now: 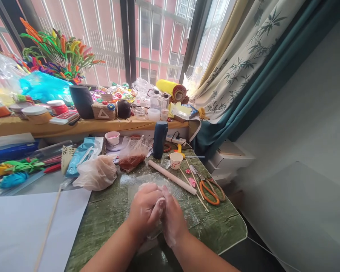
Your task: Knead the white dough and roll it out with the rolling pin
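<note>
My left hand (147,206) and my right hand (173,215) are pressed together, fingers curled around each other. White residue coats the skin of both. Whatever lies between the palms is hidden. Beneath them is a clear sheet (191,211) smeared with white, lying on the green tabletop (102,219). Just beyond the hands a pale rolling pin (172,176) lies at a slant. To its right are thin wooden sticks (200,200) and orange-handled scissors (211,192). Small pink scraps (191,182) sit beside the sticks.
A paper cup (176,160) and a dark blue cylinder (160,139) stand behind the rolling pin. Bags of reddish-brown (133,158) and whitish material (96,173) lie at the back left. White paper (31,226) covers the left side. The table's rounded edge (245,230) is at right.
</note>
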Demonstrator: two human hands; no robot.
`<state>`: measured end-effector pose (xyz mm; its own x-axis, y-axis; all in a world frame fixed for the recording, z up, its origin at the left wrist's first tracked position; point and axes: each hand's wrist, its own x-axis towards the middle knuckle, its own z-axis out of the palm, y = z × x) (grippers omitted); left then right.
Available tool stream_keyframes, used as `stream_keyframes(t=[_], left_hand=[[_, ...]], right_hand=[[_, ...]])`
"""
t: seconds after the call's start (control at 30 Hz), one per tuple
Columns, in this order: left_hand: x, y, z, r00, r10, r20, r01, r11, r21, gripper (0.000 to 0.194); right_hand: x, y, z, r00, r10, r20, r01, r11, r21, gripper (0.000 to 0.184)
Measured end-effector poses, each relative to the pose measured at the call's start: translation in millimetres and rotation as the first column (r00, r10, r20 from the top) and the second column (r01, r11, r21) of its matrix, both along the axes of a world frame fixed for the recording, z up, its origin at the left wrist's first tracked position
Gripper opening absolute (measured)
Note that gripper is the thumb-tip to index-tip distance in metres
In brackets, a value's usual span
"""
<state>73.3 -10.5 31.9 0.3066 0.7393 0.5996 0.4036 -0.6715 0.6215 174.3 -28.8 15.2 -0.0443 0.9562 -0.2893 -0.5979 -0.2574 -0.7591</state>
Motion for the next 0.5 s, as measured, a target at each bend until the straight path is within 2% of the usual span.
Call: stream_keyframes(t=[0.1,0.2,0.27,0.37,0.5], left_hand=[[-2.3,3.3,4.5,0.998,-0.042,-0.044,0.042,0.999,0.000,0.054],[-7.8,13.2,7.6,0.991,0.099,-0.089,-0.104,0.993,-0.062,0.053],[-13.3,22.2,5.3,0.960,0.160,-0.230,-0.200,0.966,-0.165,0.052],[-20.2,32.9,-5.5,0.883,0.069,-0.465,-0.221,0.934,-0.280,0.061],[-26.1,35.9,-18.1,0.812,0.062,-0.580,-0.266,0.924,-0.274,0.040]], right_hand=[[21.4,12.7,3.3,0.999,0.017,0.051,-0.022,0.995,0.095,0.054],[51.5,32.9,-5.6,0.986,-0.082,0.148,0.060,0.987,0.149,0.057],[69.2,45.8,-19.0,0.966,-0.130,0.224,0.097,0.983,0.154,0.056],[84.0,56.7,-38.5,0.951,-0.135,0.279,0.089,0.982,0.169,0.048],[82.4,54.4,-48.3,0.954,-0.133,0.269,0.078,0.976,0.204,0.045]])
